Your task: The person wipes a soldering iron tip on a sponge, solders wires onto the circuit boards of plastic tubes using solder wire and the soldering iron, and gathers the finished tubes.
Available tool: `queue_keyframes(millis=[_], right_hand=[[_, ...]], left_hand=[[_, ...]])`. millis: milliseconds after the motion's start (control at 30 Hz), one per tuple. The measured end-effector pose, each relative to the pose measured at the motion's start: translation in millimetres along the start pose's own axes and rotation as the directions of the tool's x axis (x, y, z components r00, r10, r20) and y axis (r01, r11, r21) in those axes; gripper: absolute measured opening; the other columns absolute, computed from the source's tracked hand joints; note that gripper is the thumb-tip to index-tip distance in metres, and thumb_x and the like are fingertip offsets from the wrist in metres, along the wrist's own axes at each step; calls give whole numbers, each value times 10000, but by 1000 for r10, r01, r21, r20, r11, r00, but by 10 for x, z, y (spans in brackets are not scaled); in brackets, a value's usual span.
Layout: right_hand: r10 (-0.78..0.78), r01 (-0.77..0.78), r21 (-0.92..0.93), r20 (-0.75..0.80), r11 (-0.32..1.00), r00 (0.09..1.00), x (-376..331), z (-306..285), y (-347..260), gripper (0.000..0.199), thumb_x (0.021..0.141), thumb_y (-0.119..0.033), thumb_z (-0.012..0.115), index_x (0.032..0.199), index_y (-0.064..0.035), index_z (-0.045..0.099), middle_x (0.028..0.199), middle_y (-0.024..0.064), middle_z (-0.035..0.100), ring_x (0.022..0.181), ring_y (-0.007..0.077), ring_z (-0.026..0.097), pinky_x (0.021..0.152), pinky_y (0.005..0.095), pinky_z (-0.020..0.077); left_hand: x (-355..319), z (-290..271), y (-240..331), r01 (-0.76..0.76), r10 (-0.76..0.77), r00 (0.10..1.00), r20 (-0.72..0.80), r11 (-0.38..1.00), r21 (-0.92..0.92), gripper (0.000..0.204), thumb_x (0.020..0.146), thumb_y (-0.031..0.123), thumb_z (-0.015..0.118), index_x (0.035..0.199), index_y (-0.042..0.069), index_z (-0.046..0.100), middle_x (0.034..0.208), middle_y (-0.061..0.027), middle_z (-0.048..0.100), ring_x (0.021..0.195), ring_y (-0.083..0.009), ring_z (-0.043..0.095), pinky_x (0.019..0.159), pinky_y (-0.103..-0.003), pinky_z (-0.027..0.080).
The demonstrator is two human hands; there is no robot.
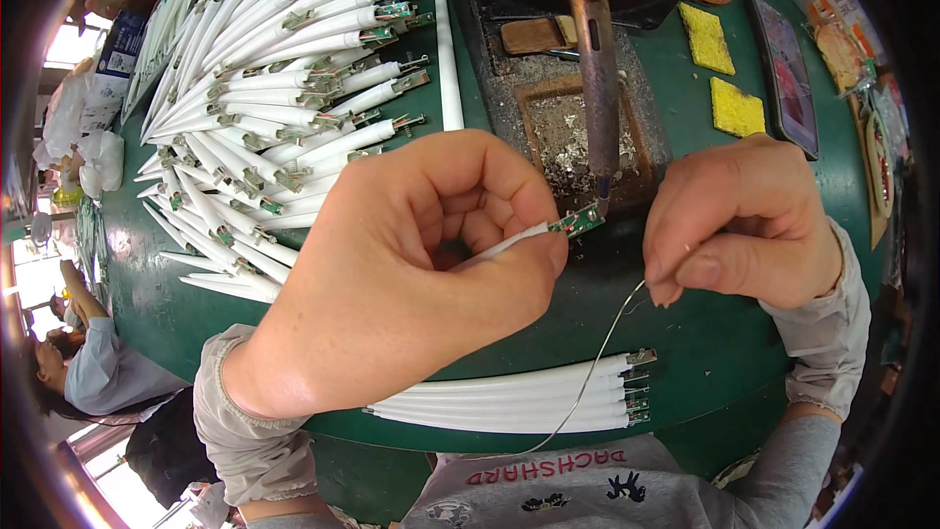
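Soldering at the fixed iron

Left hand (pixel 411 264) pinches a white cable (pixel 509 243) between thumb and forefinger, its small green circuit board (pixel 578 222) held at the tip of the mounted soldering iron (pixel 597 88). Right hand (pixel 744 225), fingers pressed together, pinches thin solder wire (pixel 597 362) just beside the board. Finished white cables (pixel 509 402) lie near the table's edge.

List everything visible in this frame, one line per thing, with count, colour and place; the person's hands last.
white cable: one, white with a small green circuit board at its end, pinched in the left hand under the soldering iron tip
solder wire: one, silver, running from the right hand toward the lower edge
soldering iron: one, brown and metal, fixed at top centre
cable pile: many, white, upper left
finished cables: several, white, near table edge
sponges: two, yellow, upper right
phone: one, dark, right
table: green
left hand: centre
right hand: right
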State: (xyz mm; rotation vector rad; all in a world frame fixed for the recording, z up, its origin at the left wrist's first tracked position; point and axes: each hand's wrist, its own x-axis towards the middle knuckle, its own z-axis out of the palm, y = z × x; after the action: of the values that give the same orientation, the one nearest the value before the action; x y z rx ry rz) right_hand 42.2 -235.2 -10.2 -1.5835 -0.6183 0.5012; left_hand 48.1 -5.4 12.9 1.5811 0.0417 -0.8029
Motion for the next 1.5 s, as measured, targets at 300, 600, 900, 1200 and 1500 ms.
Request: queue_keyframes(millis=[300, 600, 900, 1200, 1500], right_hand=[[151, -212, 189, 292, 959, 944, -27, -239, -201, 157, 831, -81, 611, 873, 63, 657, 570, 101, 609, 435, 143, 559, 374, 218, 396], [157, -118, -108, 517, 987, 841, 41, -197, -179, 124, 887, -136, 551, 915, -36, 620, 758, 34, 633, 603, 138, 603, 515, 231, 449], [145, -106, -106, 502, 989, 853, 51, -102, -131, 121, 893, -152, 539, 888, -54, 610, 686, 19, 594, 563, 120, 568, 496, 233, 422], [226, -177, -273, 158, 946, 961, -30, 107, -164, 127, 784, -112, 667, 871, -29, 628, 472, -23, 440, 385, 74, 396, 400, 244, 279], [177, -177, -211, -22, 961, 984, -77, 205, -154, 141, 783, -110, 663, 882, -26, 606, 443, -45, 342, 389, 39, 304, 399, 237, 211]], left_hand=[[-27, 77, -417, -602, 548, 772, 321, 471, 644, 144, 655, 18, 671, 770, 45, 588, 718, -52, 558, 677, -184, 552, 609, -301, 453], [-121, -330, -163, -277, 635, 730, 255, -67, 959, 253, 645, 40, 670, 875, 22, 567, 862, -106, 526, 809, -274, 511, 688, -362, 422], [32, -767, -69, 76, 742, 636, 214, -335, 939, 127, 651, 18, 545, 776, 36, 527, 821, -76, 532, 803, -254, 507, 667, -344, 422], [-19, -211, -89, -564, 754, 357, 552, -297, 771, 286, 507, 18, 626, 777, -28, 544, 760, -141, 545, 622, -274, 556, 526, -348, 471], [-110, 28, -188, -693, 690, 590, 418, 168, 701, 226, 612, -31, 685, 809, -13, 577, 758, -107, 549, 584, -196, 549, 454, -255, 441]])
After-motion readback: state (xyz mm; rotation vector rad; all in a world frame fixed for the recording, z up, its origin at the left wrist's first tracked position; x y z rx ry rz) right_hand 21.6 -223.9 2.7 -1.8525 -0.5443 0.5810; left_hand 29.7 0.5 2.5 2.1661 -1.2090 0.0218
